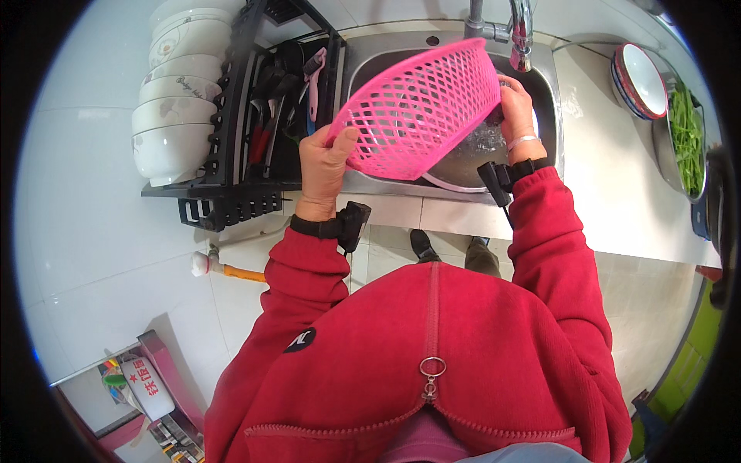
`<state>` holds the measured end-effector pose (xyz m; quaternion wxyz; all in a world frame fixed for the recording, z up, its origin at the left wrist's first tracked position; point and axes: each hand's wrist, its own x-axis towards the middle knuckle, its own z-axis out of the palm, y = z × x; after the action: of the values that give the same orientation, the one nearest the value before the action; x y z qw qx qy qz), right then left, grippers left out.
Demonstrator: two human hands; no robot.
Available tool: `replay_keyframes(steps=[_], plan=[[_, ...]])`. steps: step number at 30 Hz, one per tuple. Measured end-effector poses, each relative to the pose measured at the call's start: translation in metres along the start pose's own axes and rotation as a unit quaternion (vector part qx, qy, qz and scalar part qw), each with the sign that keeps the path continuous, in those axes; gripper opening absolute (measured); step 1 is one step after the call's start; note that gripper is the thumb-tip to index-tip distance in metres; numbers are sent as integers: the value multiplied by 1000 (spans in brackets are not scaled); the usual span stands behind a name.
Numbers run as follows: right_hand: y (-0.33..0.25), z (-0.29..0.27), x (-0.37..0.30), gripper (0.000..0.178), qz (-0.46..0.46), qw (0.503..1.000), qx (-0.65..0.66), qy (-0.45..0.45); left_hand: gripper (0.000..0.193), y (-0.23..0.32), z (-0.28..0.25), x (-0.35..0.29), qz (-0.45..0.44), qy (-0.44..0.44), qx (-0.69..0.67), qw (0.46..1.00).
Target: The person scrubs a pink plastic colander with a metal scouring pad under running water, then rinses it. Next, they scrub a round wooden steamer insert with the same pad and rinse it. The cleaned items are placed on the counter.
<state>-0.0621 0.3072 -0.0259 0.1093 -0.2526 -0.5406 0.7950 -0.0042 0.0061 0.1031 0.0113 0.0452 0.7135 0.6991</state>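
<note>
The red jacket [494, 324] lies nearest. Beyond it, a pink lattice basket [421, 116] is tilted above the sink [390, 42]: the left hand [326, 158] pinches one end at the rim, and the right hand [519, 114] grips the other (most of its fingertips are hidden). It looks light, slightly flexible, probably slippery when wet; the rim should give the surest hold. The faucet [522, 38] stands close behind, the black dish rack [235, 181] crowds the left, and a basin [451, 186] sits below.
</note>
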Motion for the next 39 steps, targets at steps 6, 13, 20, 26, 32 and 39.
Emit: replay_keyframes(steps=[6, 13, 20, 26, 32, 39], plan=[[-12, 6, -4, 29, -62, 993, -101, -21, 26, 11, 1, 3, 17, -36, 135, 990], [-17, 53, -50, 27, -330, 887, -322, -36, 28, 0, 7, 13, 32, -14, 212, 977], [-34, 53, -83, 29, -441, 830, -336, -64, 26, -6, -1, 17, -42, 12, 101, 994], [8, 14, -11, 25, -248, 869, -426, -36, 28, -11, -4, 14, -54, 62, 49, 995], [45, -30, -4, 43, -95, 796, -592, -83, 30, -8, -27, 12, -115, 170, -119, 972], [1, -13, -54, 60, 226, 965, 53, -119, 48, -30, -43, 8, -160, 53, -355, 920]])
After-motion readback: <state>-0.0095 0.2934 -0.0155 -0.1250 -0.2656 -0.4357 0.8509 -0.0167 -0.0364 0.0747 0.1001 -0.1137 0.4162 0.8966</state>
